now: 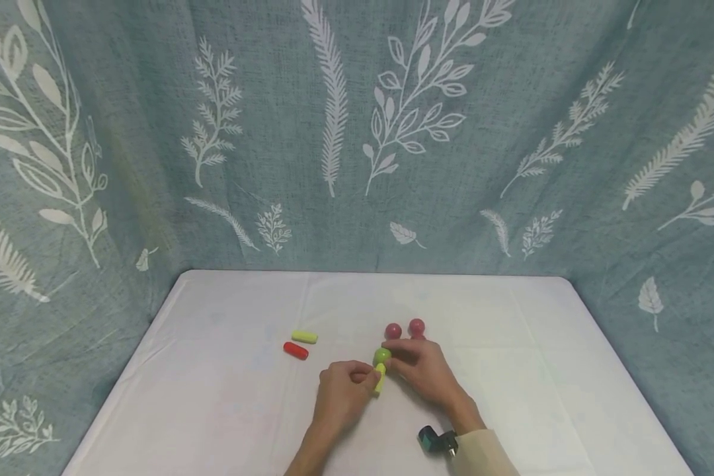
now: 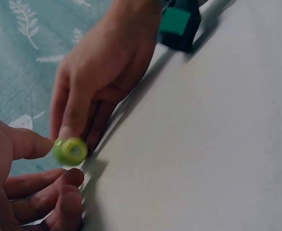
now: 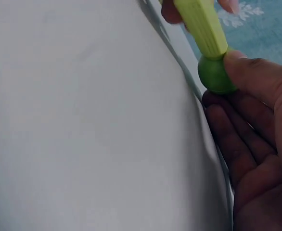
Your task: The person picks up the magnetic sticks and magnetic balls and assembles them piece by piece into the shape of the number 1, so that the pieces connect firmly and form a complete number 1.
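Over the table's middle, my left hand (image 1: 345, 393) pinches a yellow-green ribbed stick (image 3: 203, 29) between thumb and fingers. My right hand (image 1: 425, 373) holds a green ball (image 3: 215, 74), its thumb on one side and fingertips beneath in the right wrist view. One end of the stick meets the ball, and the two line up. From the left wrist, the stick (image 2: 76, 150) appears end-on with a small round hole, largely covering the ball behind it.
A second yellow-green stick (image 1: 305, 337) and a red stick (image 1: 295, 350) lie left of the hands. Dark red balls (image 1: 393, 331) sit just beyond the right hand, one partly hidden by it. A patterned curtain (image 1: 357, 145) hangs behind the white table (image 1: 214, 396).
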`<state>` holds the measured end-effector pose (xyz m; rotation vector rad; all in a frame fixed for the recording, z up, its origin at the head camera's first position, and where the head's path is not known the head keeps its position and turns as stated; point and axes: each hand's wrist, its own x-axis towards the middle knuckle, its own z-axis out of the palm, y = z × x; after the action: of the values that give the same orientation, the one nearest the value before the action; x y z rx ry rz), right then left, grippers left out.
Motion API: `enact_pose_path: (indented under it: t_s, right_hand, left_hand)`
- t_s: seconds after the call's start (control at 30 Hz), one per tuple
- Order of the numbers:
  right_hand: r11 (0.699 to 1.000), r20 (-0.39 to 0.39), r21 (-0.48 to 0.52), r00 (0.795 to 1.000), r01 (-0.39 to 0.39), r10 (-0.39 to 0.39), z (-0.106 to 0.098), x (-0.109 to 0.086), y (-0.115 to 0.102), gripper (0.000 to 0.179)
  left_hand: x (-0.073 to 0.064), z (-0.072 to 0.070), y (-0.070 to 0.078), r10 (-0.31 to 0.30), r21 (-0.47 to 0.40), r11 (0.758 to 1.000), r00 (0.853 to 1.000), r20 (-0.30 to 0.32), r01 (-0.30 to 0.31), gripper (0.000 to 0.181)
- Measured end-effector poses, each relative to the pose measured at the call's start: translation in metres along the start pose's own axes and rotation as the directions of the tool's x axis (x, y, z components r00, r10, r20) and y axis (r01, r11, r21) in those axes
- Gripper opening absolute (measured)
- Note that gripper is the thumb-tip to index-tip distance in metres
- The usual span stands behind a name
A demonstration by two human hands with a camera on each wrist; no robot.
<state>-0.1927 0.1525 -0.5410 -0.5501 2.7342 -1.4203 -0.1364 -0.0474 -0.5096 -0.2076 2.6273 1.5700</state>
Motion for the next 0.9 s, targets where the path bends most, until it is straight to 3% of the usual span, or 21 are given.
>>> enact_pose_path:
  t_s: [0.13,0.3,0.4,0.5,0.63,0.9]
  right_hand:
    - [0.999,0.02,0.04,1.0,-0.023,0.022,-0.01,-0.005,0.005,0.032]
    - [0.995,0.069,0.078,0.996,-0.067,0.062,-0.026,-0.013,0.011,0.029]
    - [0.991,0.091,0.097,0.992,-0.094,0.085,-0.034,-0.019,0.015,0.028]
    - [0.985,0.089,0.122,0.989,-0.125,0.114,-0.046,-0.027,0.021,0.029]
    - [0.982,0.07,0.141,0.991,-0.126,0.117,-0.059,-0.033,0.028,0.031]
    - [0.981,0.044,0.146,0.992,-0.127,0.122,-0.071,-0.032,0.042,0.034]
  left_hand:
    - [0.005,-0.007,0.002,0.042,0.035,0.999,0.999,-0.027,-0.041,0.02]
    - [0.019,-0.012,0.01,0.139,0.062,0.989,0.989,-0.057,-0.136,0.018]
    - [0.029,-0.01,0.018,0.184,0.102,0.979,0.982,-0.053,-0.178,0.02]
    - [0.04,0.002,0.028,0.242,0.168,0.957,0.97,-0.005,-0.237,0.027]
    - [0.054,0.023,0.039,0.346,0.255,0.898,0.934,0.09,-0.358,0.035]
    - [0.078,0.059,0.048,0.508,0.353,0.749,0.828,0.236,-0.56,0.022]
